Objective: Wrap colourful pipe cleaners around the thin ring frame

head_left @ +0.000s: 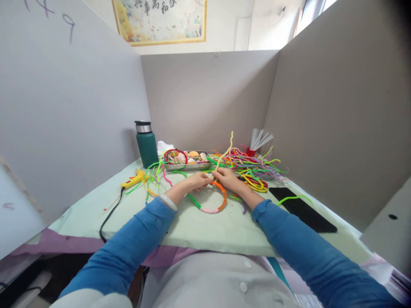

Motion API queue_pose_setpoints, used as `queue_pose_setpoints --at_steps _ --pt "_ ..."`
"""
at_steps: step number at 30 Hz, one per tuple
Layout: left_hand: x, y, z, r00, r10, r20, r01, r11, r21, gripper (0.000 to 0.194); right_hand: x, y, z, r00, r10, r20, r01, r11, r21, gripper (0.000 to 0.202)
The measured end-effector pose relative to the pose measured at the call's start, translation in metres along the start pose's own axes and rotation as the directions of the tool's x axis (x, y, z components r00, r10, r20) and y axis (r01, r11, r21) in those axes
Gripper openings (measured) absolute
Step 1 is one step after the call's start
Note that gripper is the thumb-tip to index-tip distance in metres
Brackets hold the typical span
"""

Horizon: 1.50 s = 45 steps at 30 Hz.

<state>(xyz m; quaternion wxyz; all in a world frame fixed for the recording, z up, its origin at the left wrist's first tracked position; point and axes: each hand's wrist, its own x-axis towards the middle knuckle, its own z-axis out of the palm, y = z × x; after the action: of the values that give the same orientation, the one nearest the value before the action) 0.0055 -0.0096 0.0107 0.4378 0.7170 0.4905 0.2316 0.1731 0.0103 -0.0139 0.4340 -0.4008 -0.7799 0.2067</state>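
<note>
Between my hands is a ring wrapped in green, pink and orange pipe cleaner [222, 202], its lower edge close to the tabletop. My left hand [199, 181] is closed, fingertips pinching the ring near its top. My right hand [226, 178] is closed on a pale yellow pipe cleaner [228, 149], whose free end sticks up and away from me. The yellow strand meets the ring at the fingertips, where the fingers hide the exact contact.
Behind the hands stands a metal tray [192, 167] of shells. Loose pipe cleaners [257, 167] heap at the right, near a red cup [251, 152] of glue sticks. A yellow glue gun [135, 179], a green bottle [147, 147] and a black phone-like slab [302, 208] flank the work. Grey partitions [208, 98] enclose the table.
</note>
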Motion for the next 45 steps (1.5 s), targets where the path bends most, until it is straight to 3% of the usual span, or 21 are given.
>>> queue_pose_setpoints --at_steps 8,14,20,31,39,45 --pt "-0.0009 0.0005 0.0005 0.999 0.037 -0.006 -0.037 0.999 -0.001 0.034 0.0007 0.0000 0.0003 1.000 0.025 0.006 -0.026 0.997 0.067 0.030" --pt "-0.0015 0.0043 -0.0010 0.999 -0.023 0.038 0.025 0.999 -0.045 0.026 0.0014 0.0005 -0.0002 0.999 0.044 0.004 -0.044 0.996 0.079 0.031" --pt "0.0012 -0.0018 -0.0019 0.999 0.043 0.026 -0.042 0.999 -0.016 0.016 0.0005 0.0006 -0.0002 0.999 0.038 0.018 -0.040 0.994 0.101 0.031" --pt "0.0003 -0.0024 -0.0032 0.992 0.114 0.059 -0.114 0.993 -0.005 0.019 0.0019 0.0044 0.0008 0.999 0.047 -0.002 -0.046 0.989 0.138 0.031" --pt "0.0014 -0.0023 -0.0035 0.986 0.165 -0.037 -0.160 0.980 0.123 0.029 0.0018 0.0051 0.0007 0.998 0.059 -0.009 -0.057 0.986 0.158 0.032" --pt "0.0025 -0.0022 -0.0037 0.975 0.211 -0.066 -0.202 0.972 0.120 0.030 0.0032 0.0087 0.0008 0.998 0.066 -0.017 -0.062 0.982 0.177 0.033"
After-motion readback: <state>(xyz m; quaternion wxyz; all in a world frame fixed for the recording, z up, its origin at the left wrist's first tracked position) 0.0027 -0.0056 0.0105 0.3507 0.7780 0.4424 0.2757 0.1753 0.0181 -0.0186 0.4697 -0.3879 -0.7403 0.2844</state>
